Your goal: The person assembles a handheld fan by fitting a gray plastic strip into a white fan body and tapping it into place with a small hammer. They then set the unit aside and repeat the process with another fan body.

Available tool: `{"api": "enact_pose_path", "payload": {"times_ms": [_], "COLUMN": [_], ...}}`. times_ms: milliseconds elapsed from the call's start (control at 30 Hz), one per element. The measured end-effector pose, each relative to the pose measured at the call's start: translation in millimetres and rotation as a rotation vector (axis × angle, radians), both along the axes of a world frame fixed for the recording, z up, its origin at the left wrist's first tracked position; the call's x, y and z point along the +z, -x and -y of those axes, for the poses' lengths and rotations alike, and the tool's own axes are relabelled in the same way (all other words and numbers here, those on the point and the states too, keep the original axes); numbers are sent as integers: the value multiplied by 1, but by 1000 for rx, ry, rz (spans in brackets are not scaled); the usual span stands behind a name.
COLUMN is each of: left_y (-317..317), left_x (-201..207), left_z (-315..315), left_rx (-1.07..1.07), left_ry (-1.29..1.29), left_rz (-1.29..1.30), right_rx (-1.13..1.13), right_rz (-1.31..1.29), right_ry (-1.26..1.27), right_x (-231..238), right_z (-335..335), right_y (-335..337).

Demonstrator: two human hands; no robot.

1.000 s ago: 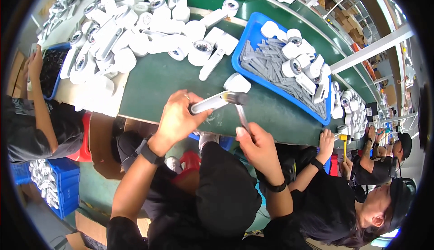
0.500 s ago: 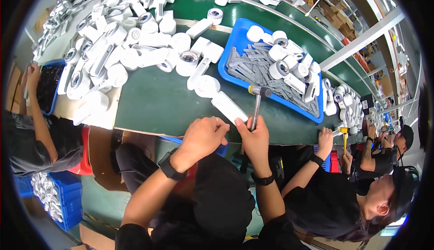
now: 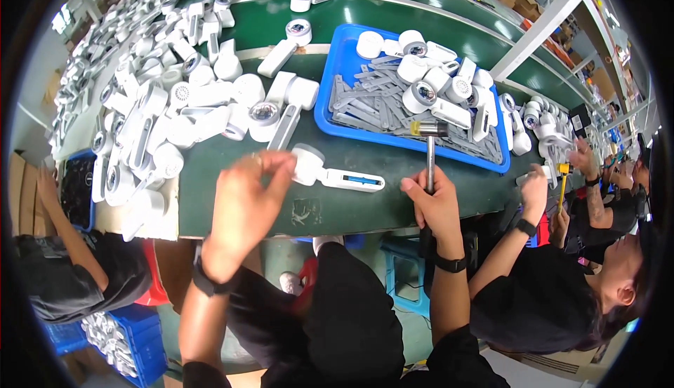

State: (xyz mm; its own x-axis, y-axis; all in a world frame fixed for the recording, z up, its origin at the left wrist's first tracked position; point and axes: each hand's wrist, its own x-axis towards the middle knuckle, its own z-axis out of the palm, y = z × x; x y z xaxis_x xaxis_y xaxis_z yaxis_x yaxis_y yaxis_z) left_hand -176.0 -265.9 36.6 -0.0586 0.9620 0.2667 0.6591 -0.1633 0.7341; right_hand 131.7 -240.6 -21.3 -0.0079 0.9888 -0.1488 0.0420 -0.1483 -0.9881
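A white handheld device (image 3: pixel 354 179) with a drum-shaped head and a flat handle lies in front of me on the green worktop. Along its handle an open slot shows something blue inside. My left hand (image 3: pixel 242 202) has its thumb and forefinger closed at the left edge of the drum head. In my right hand (image 3: pixel 439 205) a hammer (image 3: pixel 430 160) is held upright, its fingers wrapped round the handle. The hammer has a yellow-and-dark head, a metal shaft and a black grip. Its head stands before the near rim of a blue tray (image 3: pixel 365 132).
Grey strips (image 3: pixel 382 100) and several white devices fill the tray. A large heap of similar devices (image 3: pixel 151 107) covers the left side. Co-workers sit on both sides; one person's hand (image 3: pixel 535 191) is close on my right. A blue stool (image 3: pixel 407 276) stands below the worktop.
The device has turned from slanting to nearly level, and its blue-filled slot now shows. My left hand has moved left to its head. My right hand has moved right with the hammer.
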Motion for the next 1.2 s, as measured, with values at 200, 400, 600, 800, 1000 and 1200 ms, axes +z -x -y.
{"api": "enact_pose_path", "payload": {"times_ms": [200,400,600,800,1000,1200], "left_y": [-30,-72,-75,-56,-67,-86], "left_x": [-15,-54,-50,5,-10,-47], "left_z": [-128,-198,-209,-157,-59,5], "left_rx": [-191,-296,-190,-334,-398,-420], "left_ry": [-240,-260,-192,431,445,243], "left_rz": [-337,-526,-464,508,941,1085], "right_rx": [8,-6,-56,-46,32,-17], "right_rz": [-51,-77,-140,-99,-180,-107], "right_ry": [-11,-14,11,-23,-63,-132], "right_x": [-27,-31,-31,-17,-7,19], "right_z": [-7,-8,-7,-4,6,50], "right_y": [-16,-17,-16,-21,-3,49]}}
